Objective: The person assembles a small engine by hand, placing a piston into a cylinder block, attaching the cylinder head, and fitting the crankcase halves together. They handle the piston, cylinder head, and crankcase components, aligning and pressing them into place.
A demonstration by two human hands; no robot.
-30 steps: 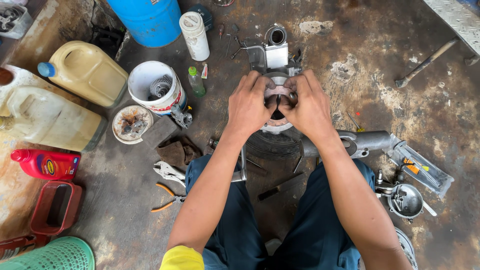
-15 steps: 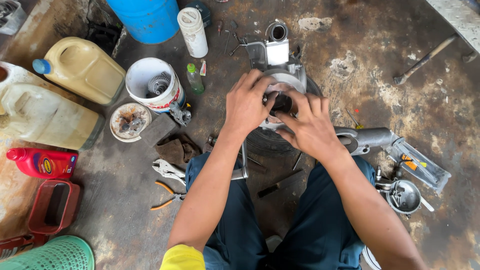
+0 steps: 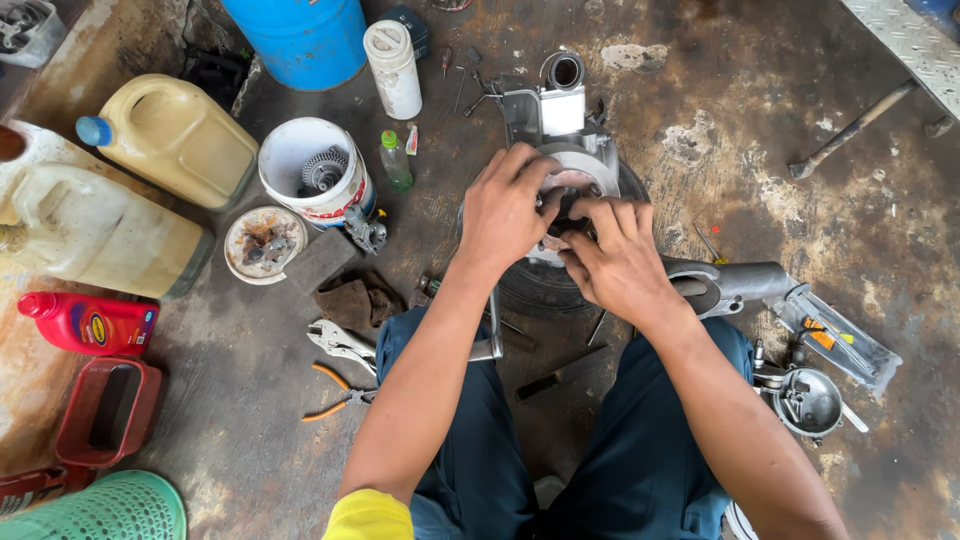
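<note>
Shifted slightly, both hands, left hand (image 3: 505, 215) and right hand (image 3: 610, 262), grasp the engine part (image 3: 570, 175) beside tyre edge.

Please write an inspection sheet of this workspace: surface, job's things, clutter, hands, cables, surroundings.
Surface: stained, dirty concrete floor.
Job's things: grey metal engine part lying on a black tyre.
Clutter: pliers, rag, white bucket, small green bottle, hammer.
Hands: left hand and right hand both on the part's round middle; grip hidden.
Cables: nothing seen.
Surroundings: yellow jug, red bottle, blue drum.
</note>
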